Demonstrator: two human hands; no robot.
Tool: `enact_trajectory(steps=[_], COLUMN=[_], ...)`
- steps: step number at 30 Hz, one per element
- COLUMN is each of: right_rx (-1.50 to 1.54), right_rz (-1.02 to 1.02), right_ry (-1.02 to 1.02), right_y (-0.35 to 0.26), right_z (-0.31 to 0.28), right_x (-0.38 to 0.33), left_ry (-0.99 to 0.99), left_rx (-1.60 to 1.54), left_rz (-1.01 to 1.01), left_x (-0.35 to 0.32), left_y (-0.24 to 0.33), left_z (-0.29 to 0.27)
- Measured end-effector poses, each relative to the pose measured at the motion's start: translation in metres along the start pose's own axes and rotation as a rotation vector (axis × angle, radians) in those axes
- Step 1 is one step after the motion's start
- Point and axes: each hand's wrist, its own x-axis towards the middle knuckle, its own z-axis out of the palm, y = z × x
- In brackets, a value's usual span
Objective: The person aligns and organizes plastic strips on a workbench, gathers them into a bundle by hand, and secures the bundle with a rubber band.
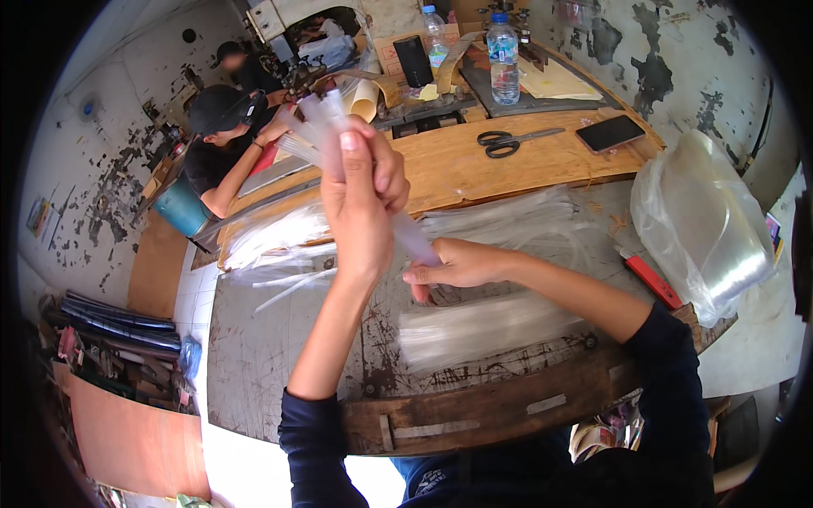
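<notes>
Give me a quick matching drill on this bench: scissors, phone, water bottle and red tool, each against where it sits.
Things:
1. scissors
2. phone
3. water bottle
4. red tool

Places:
A. far end of the bench, upright on a dark mat
B. right edge of the wooden board, screen dark
C. beside the clear film roll, near the right arm
D. middle of the wooden board, blades shut

Pairs: 1-D, 2-B, 3-A, 4-C

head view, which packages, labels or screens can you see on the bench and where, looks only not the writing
Phone: far right of the wooden board, flat, dark rectangle, screen off.
Two water bottles: back of the bench, upright, clear with blue caps and pale labels.
Clear plastic bag: right edge of the bench, bulging, see-through.
Dark container: beside the bottles, upright, black.
</notes>
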Motion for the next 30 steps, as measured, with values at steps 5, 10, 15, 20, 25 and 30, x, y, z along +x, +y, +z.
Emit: enact_trajectory(steps=[5, 10, 15, 20, 25, 30], right_rx=[0.1, 0.203, 0.156, 0.116, 0.156, 0.027], right_rz=[-0.141, -0.034, -0.023, -0.053, -0.026, -0.031], right_ry=[0.169, 0.29, 0.34, 0.404, 0.388, 0.404], right_y=[-0.008, -0.011, -0.003, 0.004, -0.003, 0.005], right_z=[0.008, 0.006, 0.005, 0.004, 0.003, 0.003], right_x=[0.003, 0.003, 0.004, 0.007, 0.006, 0.008], left_ry=[-0.045, -0.038, 0.001, 0.043, 0.023, 0.064], left_rx=[0.088, 0.142, 0.205, 0.258, 0.168, 0.286], left_rz=[-0.023, -0.005, -0.002, -0.004, -0.02, 0.038], left_x=[-0.007, -0.008, -0.006, -0.003, -0.003, -0.005], left_y=[-0.008, -0.011, -0.021, -0.029, -0.013, -0.025], left_z=[0.01, 0.012, 0.013, 0.009, 0.018, 0.017])
